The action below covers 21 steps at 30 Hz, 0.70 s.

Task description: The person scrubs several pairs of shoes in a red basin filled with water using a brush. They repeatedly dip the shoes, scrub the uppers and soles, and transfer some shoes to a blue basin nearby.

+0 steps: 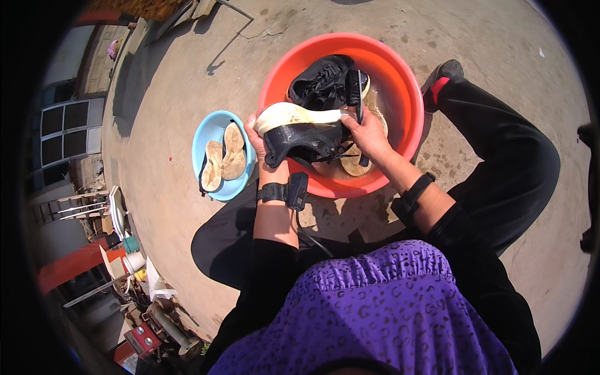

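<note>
A wet black sneaker [304,140] with a white, yellow-stained sole lies on its side over the near part of a red plastic basin [337,190]. My left hand [257,138] grips it at the heel end. At the other end, my right hand [368,133] has its thumb on the sole edge and also holds a scrub brush [354,88], black bristles facing left. Behind, inside the basin, rests a black lace-up sneaker [318,77]. Part of another shoe, its tan sole [354,164] up, shows under the right hand; the rest is hidden.
Left of the red basin stands a light blue basin [236,187] with a pair of shoes [233,159] lying soles up. My bent legs flank the red basin on wet-spotted concrete [431,154]. Tools and a red machine [142,338] line the far left.
</note>
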Each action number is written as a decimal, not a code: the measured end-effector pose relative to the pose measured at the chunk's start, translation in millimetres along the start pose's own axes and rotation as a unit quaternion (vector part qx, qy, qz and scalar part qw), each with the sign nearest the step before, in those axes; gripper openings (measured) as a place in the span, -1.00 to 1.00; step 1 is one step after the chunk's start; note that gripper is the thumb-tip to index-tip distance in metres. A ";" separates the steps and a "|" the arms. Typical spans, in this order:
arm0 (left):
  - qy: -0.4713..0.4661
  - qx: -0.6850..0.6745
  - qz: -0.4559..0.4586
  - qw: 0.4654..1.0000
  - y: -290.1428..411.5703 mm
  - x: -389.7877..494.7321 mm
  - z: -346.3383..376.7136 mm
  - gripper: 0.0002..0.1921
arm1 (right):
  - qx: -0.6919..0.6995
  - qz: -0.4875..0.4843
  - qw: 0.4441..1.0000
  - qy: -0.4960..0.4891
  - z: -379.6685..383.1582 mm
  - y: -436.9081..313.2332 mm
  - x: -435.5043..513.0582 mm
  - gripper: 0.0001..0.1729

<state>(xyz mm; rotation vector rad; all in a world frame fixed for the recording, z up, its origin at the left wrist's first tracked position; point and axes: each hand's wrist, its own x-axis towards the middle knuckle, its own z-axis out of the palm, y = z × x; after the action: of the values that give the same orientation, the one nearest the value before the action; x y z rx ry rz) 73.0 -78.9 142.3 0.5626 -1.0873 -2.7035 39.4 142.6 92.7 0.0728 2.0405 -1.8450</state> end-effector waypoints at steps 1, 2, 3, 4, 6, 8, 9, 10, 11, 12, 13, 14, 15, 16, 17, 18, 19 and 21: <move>0.022 0.000 0.009 1.000 -4.5 2.5 2.5 -0.56 | -0.028 -0.019 0.999 0.014 -3.1 1.1 3.6 -0.62; 0.068 0.048 0.006 0.997 -13.5 3.7 3.3 -0.58 | -0.058 -0.004 0.998 0.018 -6.7 3.4 4.8 -0.60; 0.092 0.149 -0.006 0.985 -23.7 3.1 2.1 -0.61 | -0.078 0.014 0.997 0.006 -9.7 6.1 6.5 -0.58; 0.112 0.149 -0.031 0.982 -31.2 2.2 -1.1 -0.61 | -0.118 0.039 0.992 0.005 -12.2 9.8 5.4 -0.56; 0.154 0.194 -0.072 0.966 -41.5 0.9 -8.7 -0.58 | -0.234 0.081 0.969 0.004 -15.1 17.4 2.5 -0.49; 0.187 0.277 -0.091 0.938 -45.5 -6.4 -16.8 -0.52 | -0.255 0.089 0.962 -0.029 -14.5 23.9 -2.3 -0.47; 0.144 0.311 -0.088 0.935 -46.1 -10.6 -19.0 -0.50 | -0.271 0.098 0.957 -0.037 -13.4 26.2 -4.8 -0.47; 0.121 0.343 -0.092 0.927 -45.7 -17.3 -20.9 -0.47 | -0.282 0.081 0.955 -0.033 -11.4 28.0 -6.9 -0.47; 0.097 0.374 -0.097 0.917 -45.9 -24.6 -21.3 -0.45 | -0.296 0.079 0.951 -0.035 -10.0 28.9 -8.6 -0.47; 0.086 0.371 -0.127 0.916 -44.4 -30.3 -20.8 -0.46 | -0.305 0.066 0.950 -0.027 -8.8 29.6 -9.5 -0.47; 0.071 0.386 -0.157 0.906 -44.5 -36.0 -19.1 -0.46 | -0.310 0.075 0.947 -0.025 -8.3 29.9 -9.9 -0.46; 0.063 0.401 -0.191 0.894 -45.1 -42.1 -17.2 -0.45 | -0.311 0.075 0.947 -0.016 -9.2 30.3 -9.5 -0.45; 0.056 0.417 -0.227 0.878 -45.6 -47.6 -15.2 -0.44 | -0.307 0.068 0.949 0.004 -10.9 31.0 -8.6 -0.44; 0.058 0.407 -0.239 0.880 -47.8 -52.1 -13.1 -0.44 | -0.296 0.068 0.952 0.027 -14.2 31.9 -7.0 -0.42; 0.082 0.393 -0.247 0.882 -49.4 -54.8 -11.8 -0.45 | -0.275 0.077 0.956 0.070 -17.7 33.5 -5.0 -0.45; 0.102 0.376 -0.254 0.886 -50.6 -56.7 -11.1 -0.46 | -0.277 0.102 0.949 0.110 -22.4 35.6 -2.0 -0.47; 0.119 0.354 -0.256 0.892 -51.9 -57.5 -12.0 -0.47 | -0.275 0.123 0.942 0.147 -27.3 38.5 1.7 -0.49; 0.119 0.334 -0.250 0.901 -57.0 -59.3 -15.5 -0.46 | -0.293 0.151 0.929 0.169 -37.1 45.3 11.5 -0.50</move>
<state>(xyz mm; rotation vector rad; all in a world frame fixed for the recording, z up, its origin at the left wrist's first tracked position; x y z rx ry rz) 132.3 -30.2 109.1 1.4061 -2.0266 -2.4542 32.9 182.0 48.4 0.5373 2.5588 -1.0371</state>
